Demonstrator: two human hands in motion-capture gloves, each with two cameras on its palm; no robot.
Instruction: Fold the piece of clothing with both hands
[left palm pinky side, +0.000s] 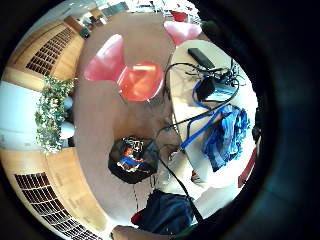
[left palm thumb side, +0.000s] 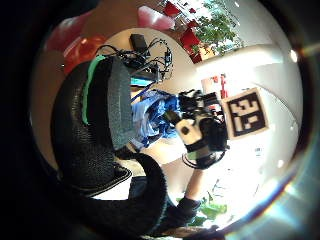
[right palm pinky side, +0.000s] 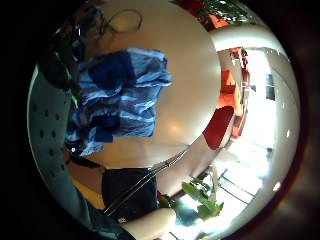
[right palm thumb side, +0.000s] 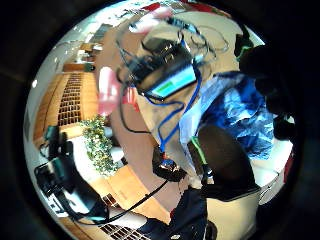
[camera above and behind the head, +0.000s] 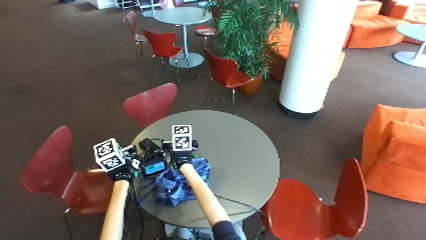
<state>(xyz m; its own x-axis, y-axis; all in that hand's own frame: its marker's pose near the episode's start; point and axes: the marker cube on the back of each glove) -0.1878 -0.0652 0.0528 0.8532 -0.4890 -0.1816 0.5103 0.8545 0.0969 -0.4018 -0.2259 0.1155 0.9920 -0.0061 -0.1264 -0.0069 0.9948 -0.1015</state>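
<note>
Chairs, red ones, ring the round grey table (camera above and behind the head: 246, 145), and at the far left one sits at about nine o'clock (camera above and behind the head: 56, 167). Next in, the left hand (camera above and behind the head: 118, 172) hangs over the table's left edge, well clear of the cloth; its own thumb-side view shows its black thumb (left palm thumb side: 117, 102) standing straight with nothing in it, so call that hand relaxed and empty. Just right of it sits a small dark device with a lit screen (camera above and behind the head: 154, 166), tangled in black cables and a blue cable (left palm pinky side: 200, 131). Then the garment: a blue piece of clothing (camera above and behind the head: 174, 185) lying in a crumpled heap on the table's near left, around seven o'clock, patched in dark and pale blue (right palm pinky side: 117, 97), rumpled into ridges with no flat fold showing. The right hand (camera above and behind the head: 183, 159) is over the heap's far edge, between the device and the cloth; whether its fingers are closed on the fabric, I cannot tell. Further right, bare tabletop, then another red chair at four o'clock (camera above and behind the head: 319, 200).
</note>
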